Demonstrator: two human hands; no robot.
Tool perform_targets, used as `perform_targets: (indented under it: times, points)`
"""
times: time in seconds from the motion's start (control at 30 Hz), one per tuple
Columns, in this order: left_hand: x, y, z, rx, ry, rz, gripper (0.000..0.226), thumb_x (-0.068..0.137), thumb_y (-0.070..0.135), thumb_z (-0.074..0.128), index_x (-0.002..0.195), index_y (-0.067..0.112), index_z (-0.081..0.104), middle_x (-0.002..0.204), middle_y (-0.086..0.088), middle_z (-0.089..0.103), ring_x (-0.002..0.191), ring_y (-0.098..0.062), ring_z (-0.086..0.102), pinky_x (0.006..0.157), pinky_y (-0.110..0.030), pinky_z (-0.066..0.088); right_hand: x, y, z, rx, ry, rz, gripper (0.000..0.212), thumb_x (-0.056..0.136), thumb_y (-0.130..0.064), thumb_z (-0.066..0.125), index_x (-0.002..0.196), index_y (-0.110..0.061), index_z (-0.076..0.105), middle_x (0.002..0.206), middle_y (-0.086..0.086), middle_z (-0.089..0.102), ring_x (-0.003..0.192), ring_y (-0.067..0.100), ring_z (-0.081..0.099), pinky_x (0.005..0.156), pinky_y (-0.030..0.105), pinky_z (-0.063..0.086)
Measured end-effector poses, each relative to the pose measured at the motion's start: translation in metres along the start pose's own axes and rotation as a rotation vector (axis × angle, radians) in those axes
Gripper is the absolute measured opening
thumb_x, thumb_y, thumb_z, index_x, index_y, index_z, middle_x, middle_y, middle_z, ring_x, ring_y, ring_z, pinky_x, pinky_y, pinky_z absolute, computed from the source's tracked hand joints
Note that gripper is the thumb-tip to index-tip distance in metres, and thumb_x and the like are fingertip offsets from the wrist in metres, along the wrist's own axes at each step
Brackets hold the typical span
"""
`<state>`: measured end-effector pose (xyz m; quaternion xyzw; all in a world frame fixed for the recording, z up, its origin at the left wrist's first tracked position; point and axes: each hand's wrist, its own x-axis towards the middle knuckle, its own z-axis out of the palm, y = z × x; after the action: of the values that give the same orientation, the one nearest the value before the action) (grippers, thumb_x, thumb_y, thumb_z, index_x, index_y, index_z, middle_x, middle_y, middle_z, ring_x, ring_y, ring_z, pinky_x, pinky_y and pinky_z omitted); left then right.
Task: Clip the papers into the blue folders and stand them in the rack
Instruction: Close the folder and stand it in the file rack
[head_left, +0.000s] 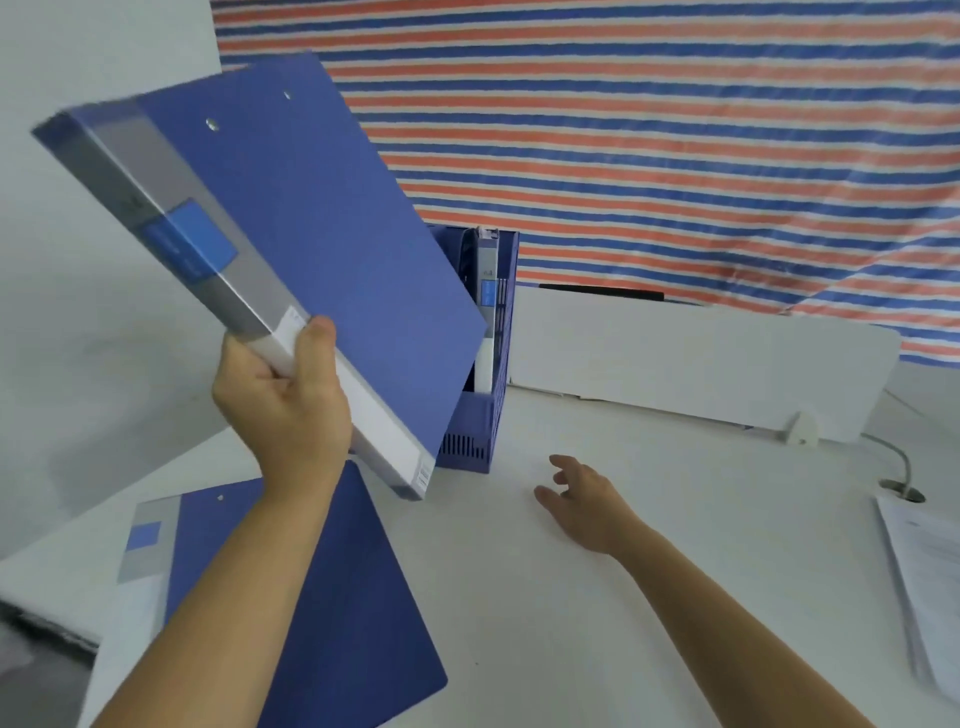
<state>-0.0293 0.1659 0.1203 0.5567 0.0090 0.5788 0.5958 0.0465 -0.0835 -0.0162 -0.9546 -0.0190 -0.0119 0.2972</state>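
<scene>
The left hand (283, 400) wraps its fingers (247, 361) round the spine of a tilted blue folder (311, 234), at ten o'clock of the rack (501, 332). The right hand (582, 493) hovers empty, relaxed. Best squared upright before lowering.

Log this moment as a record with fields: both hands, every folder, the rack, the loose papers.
rack: blue, upright at the back of the table
standing folder: one, in the rack, spine facing out
raised folder: closed, tilted, in the air in front of the rack
left hand: grips the raised folder's spine
right hand: open, holds nothing, over the table
flat folder: closed, on the table under the left forearm
papers: stack at the table's right edge
</scene>
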Motion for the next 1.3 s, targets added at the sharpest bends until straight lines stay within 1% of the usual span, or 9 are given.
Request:
perform_targets:
  times: [0.13, 0.4, 0.6, 0.73, 0.87, 0.97, 1.07, 1.17, 1.3]
  points:
    - [0.011, 0.000, -0.001, 0.001, 0.032, 0.118, 0.028, 0.083, 0.009, 0.065, 0.095, -0.015, 0.058, 0.080, -0.003, 0.060, 0.068, 0.004, 0.060, 0.062, -0.011, 0.046, 0.016, -0.028, -0.010, 0.089, 0.072, -0.052, 0.062, 0.097, -0.039, 0.053, 0.150, -0.017, 0.030, 0.142, 0.007, 0.050, 0.122, 0.022, 0.054, 0.102, 0.035, 0.044]
    - [0.041, -0.008, 0.005, 0.080, 0.059, 0.143, 0.025, 0.082, 0.013, 0.064, 0.090, -0.010, 0.059, 0.081, -0.007, 0.062, 0.066, 0.001, 0.060, 0.061, -0.011, 0.044, 0.065, -0.118, -0.030, 0.163, 0.327, -0.215, 0.080, 0.091, -0.053, 0.055, 0.153, -0.015, 0.021, 0.153, 0.008, 0.034, 0.136, 0.028, 0.040, 0.108, 0.045, 0.040]
    - [0.049, -0.022, 0.000, 0.098, 0.073, 0.138, 0.026, 0.083, 0.019, 0.065, 0.091, -0.005, 0.060, 0.079, -0.009, 0.065, 0.076, -0.023, 0.065, 0.068, -0.031, 0.052, 0.093, -0.148, -0.049, 0.189, 0.495, -0.169, 0.087, 0.087, -0.060, 0.056, 0.153, -0.019, 0.016, 0.150, 0.008, 0.035, 0.132, 0.031, 0.045, 0.101, 0.043, 0.045]
    - [0.052, -0.022, 0.014, 0.124, 0.045, 0.104, 0.019, 0.083, 0.016, 0.065, 0.083, -0.002, 0.058, 0.070, 0.012, 0.057, 0.064, 0.003, 0.057, 0.062, -0.015, 0.044, 0.105, -0.155, -0.077, 0.114, 0.569, -0.217, 0.090, 0.088, -0.055, 0.060, 0.154, -0.018, 0.013, 0.150, 0.009, 0.038, 0.128, 0.031, 0.049, 0.097, 0.041, 0.047]
    - [0.055, -0.029, 0.030, 0.131, 0.006, 0.101, 0.018, 0.084, 0.013, 0.064, 0.089, -0.004, 0.060, 0.076, -0.002, 0.061, 0.066, -0.003, 0.055, 0.060, -0.004, 0.040, 0.115, -0.172, -0.092, -0.168, 0.653, -0.459, 0.082, 0.093, -0.048, 0.054, 0.155, -0.029, 0.003, 0.153, 0.009, 0.030, 0.106, 0.029, 0.062, 0.072, 0.033, 0.055]
    - [0.059, -0.037, 0.039, 0.144, -0.019, 0.082, 0.024, 0.085, 0.015, 0.064, 0.097, -0.006, 0.061, 0.084, -0.009, 0.064, 0.068, -0.004, 0.054, 0.059, -0.003, 0.040, 0.120, -0.180, -0.103, -0.316, 0.597, -0.510, 0.061, 0.096, -0.043, 0.048, 0.150, -0.036, 0.020, 0.156, 0.007, 0.024, 0.110, 0.029, 0.061, 0.075, 0.034, 0.055]
    - [0.061, -0.045, 0.048, 0.161, -0.048, 0.080, 0.026, 0.085, 0.017, 0.063, 0.101, -0.004, 0.062, 0.089, -0.014, 0.068, 0.070, -0.006, 0.056, 0.060, -0.002, 0.040, 0.120, -0.175, -0.111, -0.289, 0.591, -0.479, 0.045, 0.096, -0.048, 0.045, 0.137, -0.029, 0.042, 0.145, 0.004, 0.039, 0.110, 0.028, 0.059, 0.082, 0.039, 0.053]
    - [0.060, -0.052, 0.062, 0.121, -0.072, 0.067, 0.027, 0.086, 0.019, 0.063, 0.104, -0.001, 0.062, 0.095, -0.013, 0.070, 0.076, -0.011, 0.061, 0.064, -0.006, 0.045, 0.120, -0.163, -0.117, -0.199, 0.628, -0.424, 0.046, 0.093, -0.055, 0.048, 0.127, -0.024, 0.049, 0.126, 0.002, 0.057, 0.102, 0.024, 0.061, 0.081, 0.037, 0.053]
    - [0.055, -0.058, 0.083, 0.029, -0.119, 0.021, 0.023, 0.088, 0.017, 0.064, 0.101, -0.001, 0.060, 0.096, -0.011, 0.067, 0.085, -0.016, 0.064, 0.072, -0.021, 0.054, 0.115, -0.149, -0.122, 0.052, 0.625, -0.343, 0.036, 0.094, -0.038, 0.056, 0.125, -0.022, 0.045, 0.104, -0.002, 0.064, 0.078, 0.017, 0.062, 0.074, 0.032, 0.057]
